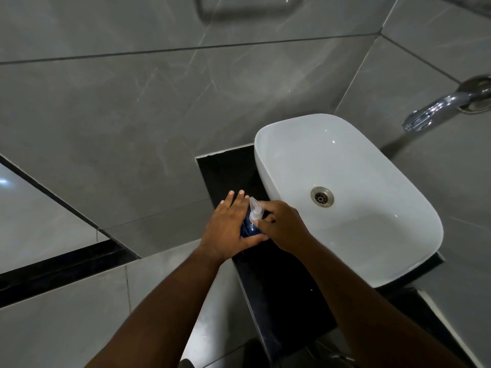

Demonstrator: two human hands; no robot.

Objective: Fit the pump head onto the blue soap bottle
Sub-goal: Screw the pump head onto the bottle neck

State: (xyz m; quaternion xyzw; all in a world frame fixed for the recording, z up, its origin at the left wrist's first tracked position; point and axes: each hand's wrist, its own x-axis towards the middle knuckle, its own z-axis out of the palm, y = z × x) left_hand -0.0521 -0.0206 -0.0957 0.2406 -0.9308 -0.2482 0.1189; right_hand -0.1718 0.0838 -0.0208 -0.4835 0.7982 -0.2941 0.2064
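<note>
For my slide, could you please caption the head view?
Left hand steadies blue soap bottle while right hand seats pump head beside white basin.

Glossy white ceramic basin [398, 261] with a dull metal drain ring [322, 197]; polished black stone surface [225, 171]; shiny chrome tap [435, 108], upper right; translucent plastic pump head [254, 208].

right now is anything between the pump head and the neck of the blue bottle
Nothing visible. The pump head already sits on top of the blue soap bottle, with the right hand pinching its collar and the left hand wrapped around the bottle. The neck joint itself is hidden by the fingers.
</note>
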